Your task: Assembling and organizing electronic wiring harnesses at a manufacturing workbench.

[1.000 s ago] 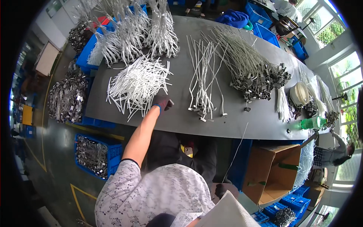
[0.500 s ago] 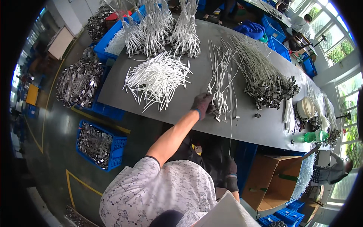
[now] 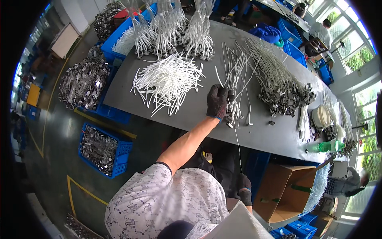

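Note:
My left hand (image 3: 217,102), in a dark glove, is closed above the grey table, and a short white tube (image 3: 219,76) sticks up from its fingers. A thin wire (image 3: 238,145) runs from beside that hand down over the table's front edge to my right hand (image 3: 244,184). That gloved right hand is low by my lap, closed at the wire's lower end; its fingertips are partly hidden. Just right of my left hand lies a small bunch of pale wires (image 3: 237,65) with small metal-ended pieces (image 3: 229,122) at the bottom.
Left of my hand is a heap of white tubes (image 3: 169,81), with tied bundles (image 3: 161,32) behind. A larger wire bunch with dark connectors (image 3: 284,97) lies rightward. A cardboard box (image 3: 284,191) stands below the table's right side; a filled blue crate (image 3: 105,149) stands on the floor left.
My left hand has moved slightly up and right, and the white tube now stands out above it. The wire's upper part has shifted toward that hand. My right hand has dropped slightly.

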A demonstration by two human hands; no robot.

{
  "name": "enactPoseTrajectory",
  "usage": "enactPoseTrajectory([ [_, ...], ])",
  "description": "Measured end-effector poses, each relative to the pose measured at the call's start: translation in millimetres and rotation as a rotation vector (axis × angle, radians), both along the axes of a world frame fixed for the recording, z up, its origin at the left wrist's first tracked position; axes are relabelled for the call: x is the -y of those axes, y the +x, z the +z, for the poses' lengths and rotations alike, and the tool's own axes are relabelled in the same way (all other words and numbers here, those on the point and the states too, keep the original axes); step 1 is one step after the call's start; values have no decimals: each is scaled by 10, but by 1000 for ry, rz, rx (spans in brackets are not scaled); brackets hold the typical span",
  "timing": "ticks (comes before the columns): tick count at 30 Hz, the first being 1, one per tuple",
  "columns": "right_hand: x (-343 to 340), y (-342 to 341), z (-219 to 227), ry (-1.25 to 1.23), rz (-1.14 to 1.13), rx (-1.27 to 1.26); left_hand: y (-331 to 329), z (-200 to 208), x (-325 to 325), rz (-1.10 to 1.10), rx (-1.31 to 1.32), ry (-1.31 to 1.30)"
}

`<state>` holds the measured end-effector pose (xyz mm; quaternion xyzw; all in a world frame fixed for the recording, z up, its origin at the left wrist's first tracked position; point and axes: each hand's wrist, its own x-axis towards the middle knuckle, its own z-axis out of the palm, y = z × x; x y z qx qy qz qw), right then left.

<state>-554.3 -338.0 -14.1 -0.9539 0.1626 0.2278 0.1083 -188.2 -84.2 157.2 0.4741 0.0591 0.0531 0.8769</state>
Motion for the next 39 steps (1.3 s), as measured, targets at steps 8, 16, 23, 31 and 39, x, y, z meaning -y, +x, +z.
enactPoseTrajectory([
  [8,-102,43,112,31,-31,217,-78,52,162,9,23,-24],
  [16,-153,45,164,20,-55,150,-116,177,67,118,23,-109],
  [23,-241,123,175,-6,-48,168,-200,167,37,74,26,-134],
  [31,-677,1286,1056,234,27,1019,-1092,-318,561,-578,111,419],
  [39,-780,2101,1421,1082,-641,931,-1085,-462,692,-331,437,593],
])
